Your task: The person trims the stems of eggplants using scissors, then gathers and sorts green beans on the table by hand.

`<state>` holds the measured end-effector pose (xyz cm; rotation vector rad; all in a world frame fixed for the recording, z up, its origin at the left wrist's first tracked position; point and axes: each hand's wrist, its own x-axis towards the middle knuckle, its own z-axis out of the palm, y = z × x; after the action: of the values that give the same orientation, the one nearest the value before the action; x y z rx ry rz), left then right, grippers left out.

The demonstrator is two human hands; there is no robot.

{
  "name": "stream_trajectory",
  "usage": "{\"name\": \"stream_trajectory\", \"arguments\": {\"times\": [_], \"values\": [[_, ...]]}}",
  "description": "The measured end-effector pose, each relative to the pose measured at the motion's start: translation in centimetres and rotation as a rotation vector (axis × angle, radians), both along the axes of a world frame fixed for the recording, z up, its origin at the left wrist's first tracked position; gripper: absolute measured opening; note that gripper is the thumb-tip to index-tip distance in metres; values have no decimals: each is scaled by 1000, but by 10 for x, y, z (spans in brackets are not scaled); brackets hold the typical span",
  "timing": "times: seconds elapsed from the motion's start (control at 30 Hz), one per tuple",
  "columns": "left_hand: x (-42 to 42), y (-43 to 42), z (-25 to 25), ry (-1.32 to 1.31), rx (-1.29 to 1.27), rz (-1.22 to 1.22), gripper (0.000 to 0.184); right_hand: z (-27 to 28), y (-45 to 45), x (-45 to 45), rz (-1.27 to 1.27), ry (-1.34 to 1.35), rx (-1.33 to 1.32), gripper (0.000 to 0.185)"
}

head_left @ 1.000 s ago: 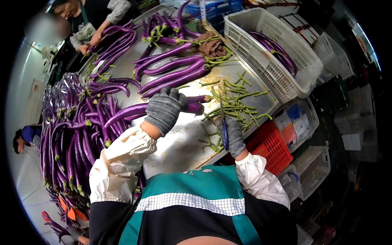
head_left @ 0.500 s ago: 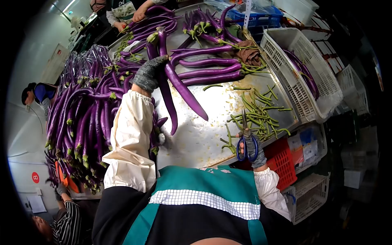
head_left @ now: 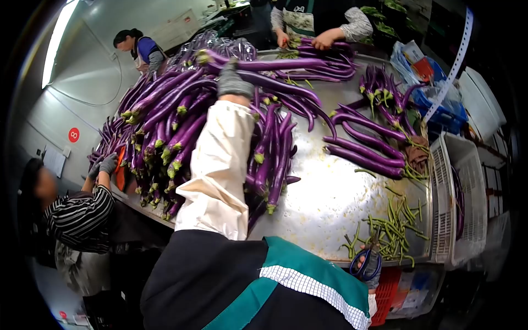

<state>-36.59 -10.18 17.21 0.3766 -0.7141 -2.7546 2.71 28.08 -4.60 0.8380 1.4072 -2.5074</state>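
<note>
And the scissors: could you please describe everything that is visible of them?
The scissors have dark blue loop handles, plastic-looking, and slim blades, hard to make out. The gloved right hand holds them at the near edge of the table, pointing toward the green stems. Whether they are open is unclear.

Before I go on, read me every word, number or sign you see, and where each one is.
"8": red round sign on the wall.
Too small or blurred to read: paper sheet on the wall; lower red disc; print on the co-worker's apron.
</note>
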Motion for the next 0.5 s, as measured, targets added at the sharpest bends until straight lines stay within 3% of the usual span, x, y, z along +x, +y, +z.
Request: {"name": "stream_trajectory", "arguments": {"times": [0.03, 0.1, 0.13, 0.2, 0.3, 0.37, 0.43, 0.5], "values": [[-20, -39, -3, 18, -51, 115, 26, -3, 1, 1, -2, 0, -37, 45], [21, -60, 30, 41, -85, 219, 17, -9, 4, 0, -8, 3, -90, 45], [11, -99, 19, 8, -156, 256, 18, -10, 6, 0, -11, 7, -107, 45], [45, -102, 21, 77, -136, 285, 28, -15, 8, -1, -21, 18, -182, 45], [62, -111, -8, -158, -322, 638, 39, -13, 5, -4, -31, 17, -197, 45], [70, -100, -20, -230, -233, 738, 37, -13, 2, -7, -14, -44, -34, 43], [65, -103, -31, -299, -277, 809, 42, -17, 5, -6, 5, -53, -24, 41], [69, -80, -23, -442, -346, 838, 35, -3, 1, -4, -8, -46, -81, 38]]}}
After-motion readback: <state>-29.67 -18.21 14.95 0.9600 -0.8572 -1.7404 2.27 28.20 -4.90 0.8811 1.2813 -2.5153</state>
